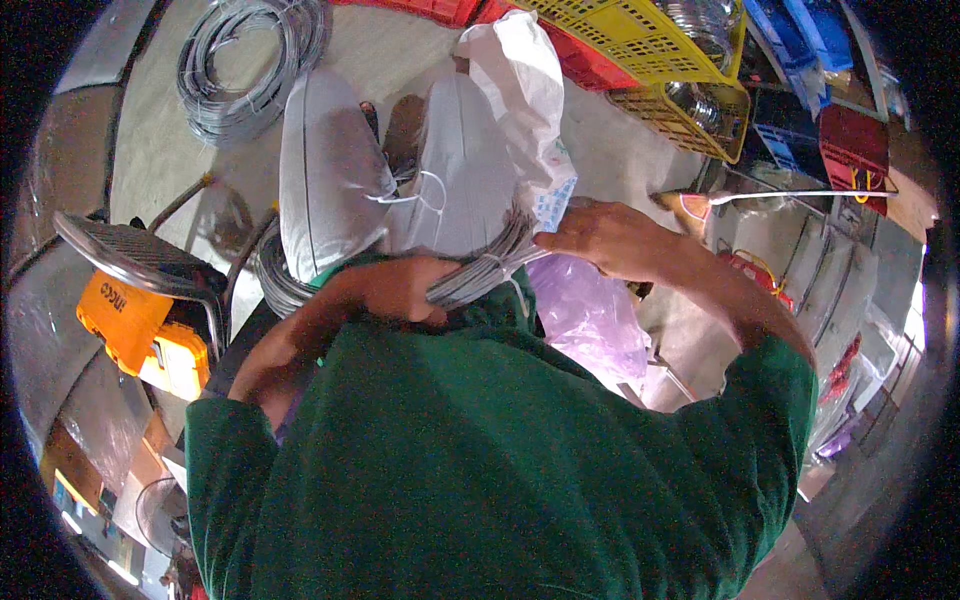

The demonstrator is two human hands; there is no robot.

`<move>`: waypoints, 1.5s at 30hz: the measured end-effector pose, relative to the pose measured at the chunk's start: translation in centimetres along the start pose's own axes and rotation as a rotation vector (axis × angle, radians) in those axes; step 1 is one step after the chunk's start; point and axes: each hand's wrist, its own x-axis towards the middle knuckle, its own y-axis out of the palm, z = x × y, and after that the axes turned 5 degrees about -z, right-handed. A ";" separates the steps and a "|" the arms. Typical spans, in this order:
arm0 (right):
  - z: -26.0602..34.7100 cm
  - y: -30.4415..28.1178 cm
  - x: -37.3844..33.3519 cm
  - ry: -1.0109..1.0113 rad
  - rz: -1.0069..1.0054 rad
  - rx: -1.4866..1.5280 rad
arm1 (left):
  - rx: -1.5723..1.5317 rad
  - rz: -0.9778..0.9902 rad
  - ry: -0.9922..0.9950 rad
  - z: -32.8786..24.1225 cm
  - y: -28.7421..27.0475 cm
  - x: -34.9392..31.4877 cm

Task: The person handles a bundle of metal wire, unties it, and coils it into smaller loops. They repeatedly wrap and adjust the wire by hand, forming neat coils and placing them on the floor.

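Observation:
A coil of grey wire (285, 285) hangs in front of my green shirt, partly hidden behind my arms. My left hand (395, 288) is closed around a bunch of its strands. My right hand (605, 238) pinches the same bundle of wire strands (490, 265) a little farther right, near a white plastic sack (520, 90). Two grey-white wrapped bundles (330, 170) tied with white string lie just beyond my hands.
Another coil of grey wire (245, 65) lies on the concrete floor at the upper left. Yellow crates (650, 45) and red crates stand at the top. A metal stool (130, 255) and an orange case (125, 320) sit at the left. A purple plastic bag (590, 315) lies below my right hand.

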 end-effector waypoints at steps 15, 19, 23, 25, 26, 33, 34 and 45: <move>1.1 2.2 -1.7 0.044 -0.175 0.212 | 0.104 0.007 0.036 -0.8 -0.5 0.1; 1.4 1.3 -1.2 0.023 -0.189 0.278 | 0.079 0.018 0.052 0.3 -0.2 0.1; 1.2 0.0 -1.1 -0.006 -0.172 0.171 | 0.058 -0.011 0.091 0.6 -0.1 0.1; 0.9 -0.2 -0.7 -0.052 -0.231 0.161 | 0.063 0.010 0.051 0.4 -0.1 0.2; 0.7 -0.2 -0.5 -0.052 -0.203 0.118 | 0.063 0.021 0.031 0.3 -0.1 0.2; 1.3 0.4 0.0 -0.017 -0.210 0.041 | 0.019 -0.011 0.050 -0.3 0.2 0.2; 1.4 0.8 -0.1 0.032 -0.140 0.068 | 0.038 0.004 0.033 -0.3 0.2 0.3; -4.9 0.9 -9.7 0.399 -0.087 -0.335 | -0.002 0.022 0.082 0.2 -0.1 -1.0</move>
